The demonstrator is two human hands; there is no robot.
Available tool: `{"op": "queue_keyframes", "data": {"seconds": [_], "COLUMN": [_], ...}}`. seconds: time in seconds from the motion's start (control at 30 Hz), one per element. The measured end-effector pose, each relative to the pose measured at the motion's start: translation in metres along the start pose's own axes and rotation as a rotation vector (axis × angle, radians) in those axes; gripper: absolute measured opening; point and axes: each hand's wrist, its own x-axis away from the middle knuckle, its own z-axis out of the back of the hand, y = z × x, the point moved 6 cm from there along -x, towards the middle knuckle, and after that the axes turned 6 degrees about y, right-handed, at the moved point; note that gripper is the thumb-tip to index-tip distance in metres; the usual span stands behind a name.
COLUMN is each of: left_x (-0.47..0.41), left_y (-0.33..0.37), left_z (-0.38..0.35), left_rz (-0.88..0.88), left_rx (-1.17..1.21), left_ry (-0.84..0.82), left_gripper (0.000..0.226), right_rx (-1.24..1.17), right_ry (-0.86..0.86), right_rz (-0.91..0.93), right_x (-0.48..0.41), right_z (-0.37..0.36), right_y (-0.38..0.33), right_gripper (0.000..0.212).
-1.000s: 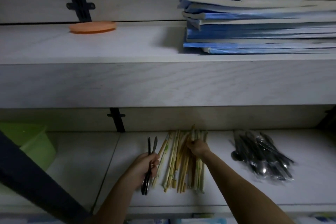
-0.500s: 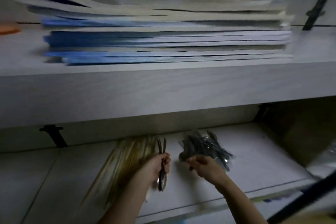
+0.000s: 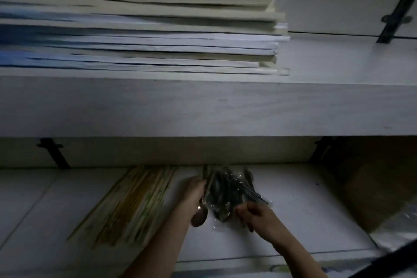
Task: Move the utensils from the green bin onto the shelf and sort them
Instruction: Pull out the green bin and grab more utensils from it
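Both grips moved right, off the chopsticks [image 3: 130, 203] — left grip [image 3: 196, 189] stayed clamped on the spoons [image 3: 199, 216], now against the left edge of the wrapped cutlery pile [image 3: 230, 189] on the lower shelf [image 3: 316, 210]. Right grip [image 3: 257, 216] curled onto the pile's near edge, pinching the wrap. Chopsticks group looked done — spoons merge here next, I'd judge. No green bin in view.

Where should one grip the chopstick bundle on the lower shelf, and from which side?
The chopstick bundle lies flat and slanted, far ends under the upper shelf. Come from the open front and clasp across its middle, fingers over the top.
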Motion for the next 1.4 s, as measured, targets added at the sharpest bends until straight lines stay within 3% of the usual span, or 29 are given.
{"op": "queue_keyframes", "data": {"seconds": [0.07,0.23,0.33,0.43,0.5,0.57,0.73,0.9,1.1,1.4], "left_x": [0.009,0.030,0.053,0.092,0.124,0.158,0.243,0.306,0.343,0.339], "left_y": [0.011,0.024,0.009,-0.011,-0.025,-0.041,-0.076,-0.094,-0.102,-0.059], "left_z": [0.011,0.061,0.121,0.193,0.236,0.276,0.377,0.461,0.570,0.697], "left_rz": [-0.078,-0.364,-0.347,-0.239,-0.163,-0.107,-0.002,0.096,0.123,-0.067], "left_rx": [-0.088,-0.413,-0.522,-0.780,-0.821,-0.843,-0.845,-0.876,-0.937,-0.972], "left_ry": [0.030,0.060,0.144,0.236,0.284,0.353,0.680,0.919,1.075,1.144], "left_gripper": [0.014,0.018,0.019,0.016,0.016,0.013,0.033,0.028,0.034,0.020], "right_rx": [0.018,0.190,0.370,0.482,0.526,0.500,0.463,0.410,0.395,0.397], "right_ry": [-0.044,-0.191,-0.257,-0.349,-0.439,-0.529,-0.724,-0.839,-0.824,-0.593], "right_rz": [0.029,0.229,0.427,0.594,0.696,0.781,0.943,1.040,1.127,1.138], "right_x": [-0.005,-0.015,-0.013,0.003,0.021,0.043,0.111,0.175,0.215,0.206], "right_z": [-0.007,-0.046,-0.090,-0.149,-0.191,-0.233,-0.331,-0.413,-0.512,-0.610], "right_y": [-0.005,-0.037,-0.070,-0.104,-0.127,-0.147,-0.181,-0.205,-0.251,-0.350], "right_gripper": [0.019,0.018,0.021,0.031,0.029,0.027,0.024,0.021,0.020,0.020]}}
